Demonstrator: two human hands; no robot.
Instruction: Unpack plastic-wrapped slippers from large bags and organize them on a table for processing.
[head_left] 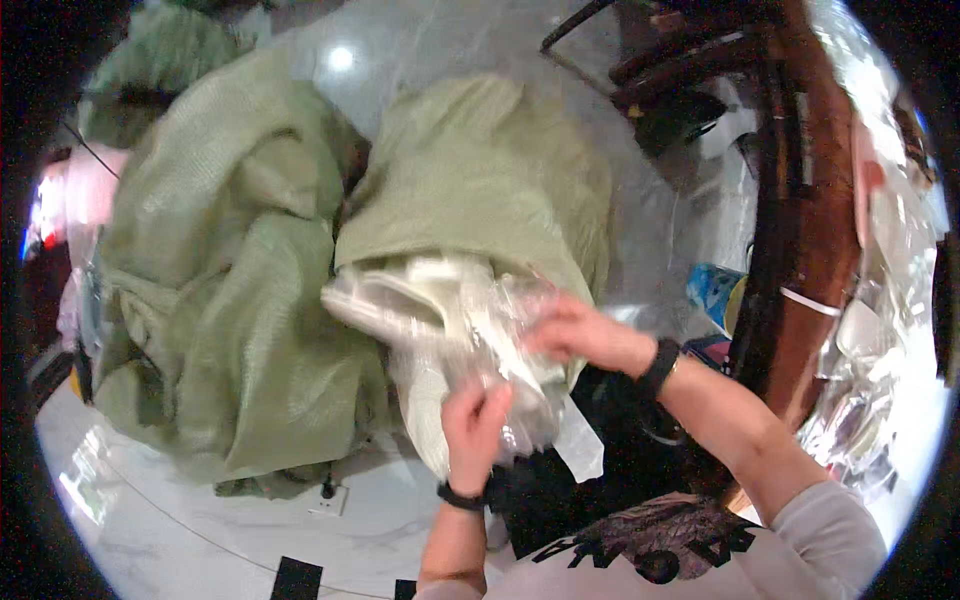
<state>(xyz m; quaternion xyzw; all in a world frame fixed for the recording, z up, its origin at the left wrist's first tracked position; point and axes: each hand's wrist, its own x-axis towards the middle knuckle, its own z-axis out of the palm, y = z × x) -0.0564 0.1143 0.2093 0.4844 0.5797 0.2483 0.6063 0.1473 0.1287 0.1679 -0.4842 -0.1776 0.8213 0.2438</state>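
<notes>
Both hands are clamped on a clear plastic bag (500, 340) w/ folded pale cloth inside. It sits at the mouth of a green woven sack (480, 190) on the floor. Left hand (475, 420) pinches the bag's near, lower end; right hand (580, 335) grips its right side, farther up. Bag's long axis runs from upper left toward the person. A 2nd green sack (220, 280) lies to the left.
</notes>
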